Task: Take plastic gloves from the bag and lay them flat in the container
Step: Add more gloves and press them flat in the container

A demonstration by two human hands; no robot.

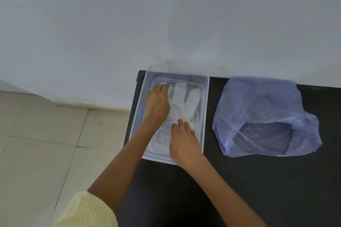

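Observation:
A clear plastic container [206, 97] stands on the black table near its left edge. Inside it lies a transparent plastic glove [181, 101], spread flat with its fingers pointing toward the wall. My left hand [157, 105] rests palm down on the glove's left side, fingers extended toward the far end. At the glove's cuff end my right hand [183, 140] presses flat, fingers together. Neither hand grips the glove. A bluish translucent bag [263, 114] lies to the right of the container, its mouth open toward me.
The black table [239, 180] extends right and toward me. A white wall stands directly behind the container and bag. Left of the table is a tiled floor. A yellow striped sleeve [86, 212] shows on my left arm.

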